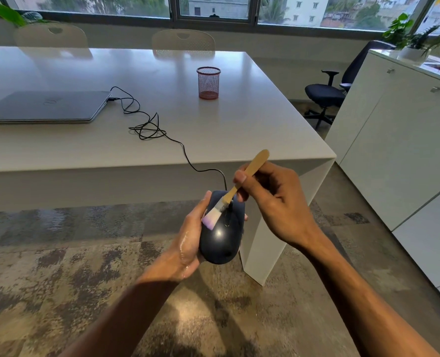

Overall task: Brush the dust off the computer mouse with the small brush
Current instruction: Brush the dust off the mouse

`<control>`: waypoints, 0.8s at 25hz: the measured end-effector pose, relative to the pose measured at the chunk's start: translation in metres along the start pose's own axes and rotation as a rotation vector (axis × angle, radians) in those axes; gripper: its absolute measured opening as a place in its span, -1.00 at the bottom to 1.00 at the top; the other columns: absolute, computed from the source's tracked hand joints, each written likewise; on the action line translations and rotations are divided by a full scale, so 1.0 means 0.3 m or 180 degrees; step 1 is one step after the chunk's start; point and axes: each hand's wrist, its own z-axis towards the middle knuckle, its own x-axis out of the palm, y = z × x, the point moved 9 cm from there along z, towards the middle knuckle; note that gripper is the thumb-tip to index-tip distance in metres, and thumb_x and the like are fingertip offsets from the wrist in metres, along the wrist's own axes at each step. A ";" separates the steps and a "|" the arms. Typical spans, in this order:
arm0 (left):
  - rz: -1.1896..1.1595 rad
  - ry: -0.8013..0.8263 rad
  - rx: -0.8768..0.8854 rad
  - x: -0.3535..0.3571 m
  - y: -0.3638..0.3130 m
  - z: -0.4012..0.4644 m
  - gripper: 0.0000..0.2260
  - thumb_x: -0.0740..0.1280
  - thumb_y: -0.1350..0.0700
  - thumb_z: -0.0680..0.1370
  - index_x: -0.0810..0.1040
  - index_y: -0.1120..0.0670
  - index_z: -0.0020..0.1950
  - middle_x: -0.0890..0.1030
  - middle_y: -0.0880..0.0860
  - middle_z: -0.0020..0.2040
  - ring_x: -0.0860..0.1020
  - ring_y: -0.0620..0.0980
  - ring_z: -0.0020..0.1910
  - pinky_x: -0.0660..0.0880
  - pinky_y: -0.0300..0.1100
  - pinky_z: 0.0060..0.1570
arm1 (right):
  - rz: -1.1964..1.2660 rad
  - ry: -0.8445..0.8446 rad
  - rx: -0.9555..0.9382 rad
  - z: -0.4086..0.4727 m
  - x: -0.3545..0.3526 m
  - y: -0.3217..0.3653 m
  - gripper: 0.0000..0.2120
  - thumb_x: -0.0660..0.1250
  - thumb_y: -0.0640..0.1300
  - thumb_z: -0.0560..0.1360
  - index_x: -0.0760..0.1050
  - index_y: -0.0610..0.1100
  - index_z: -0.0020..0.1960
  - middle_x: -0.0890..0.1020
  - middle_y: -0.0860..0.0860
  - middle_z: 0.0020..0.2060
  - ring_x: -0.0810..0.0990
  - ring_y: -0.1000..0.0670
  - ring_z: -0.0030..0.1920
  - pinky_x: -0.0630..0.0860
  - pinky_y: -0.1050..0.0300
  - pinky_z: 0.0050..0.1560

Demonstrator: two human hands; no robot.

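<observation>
Mottled floor (59, 266) fills the foreground. Above it, the left hand (188, 243) cradles the dark computer mouse (224, 235) off the table, fingers wrapped around its sides. The right hand (270, 202) pinches the small brush (233, 191) by its wooden handle; bristles touch the mouse's top left. Its cable (149, 124) runs across the white table (239, 130) to a closed laptop (46, 105). Farther back stands a red mesh cup (208, 83).

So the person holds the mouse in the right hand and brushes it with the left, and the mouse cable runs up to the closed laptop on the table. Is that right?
Not quite: the hands are swapped. In the head view the left hand holds the mouse and the right hand grips the small brush. The cable does run up to the closed laptop.
</observation>
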 end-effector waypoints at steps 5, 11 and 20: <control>0.0113 0.0089 -0.0072 0.017 0.013 -0.006 -0.47 0.07 -0.19 0.60 0.53 0.17 0.29 0.65 0.24 0.04 0.65 0.08 -0.15 0.55 -0.06 -0.16 | -0.0307 -0.0517 0.0093 0.038 -0.079 -0.052 -0.83 0.26 -0.10 0.61 0.57 -0.13 -0.08 0.62 0.08 -0.33 0.64 0.15 -0.28 0.56 0.26 -0.14; -0.0052 0.0114 -0.0142 0.015 0.011 0.000 -0.42 0.05 -0.20 0.62 0.40 0.21 0.41 0.62 0.27 0.05 0.64 0.07 -0.20 0.58 -0.09 -0.25 | -0.0190 -0.1039 0.0285 0.043 -0.150 -0.114 -0.85 0.26 -0.15 0.61 0.58 -0.15 -0.06 0.63 0.07 -0.31 0.63 0.15 -0.27 0.56 0.24 -0.12; 0.0005 -0.0303 0.0122 -0.043 -0.028 0.025 -0.36 0.16 -0.25 0.55 0.48 0.27 0.31 0.54 0.35 0.21 0.55 0.16 -0.03 0.45 0.10 0.07 | 0.0626 -0.0595 0.0006 -0.043 -0.106 0.038 -0.84 0.33 -0.16 0.51 0.60 -0.24 -0.15 0.63 -0.02 -0.43 0.61 0.08 -0.40 0.56 0.24 -0.19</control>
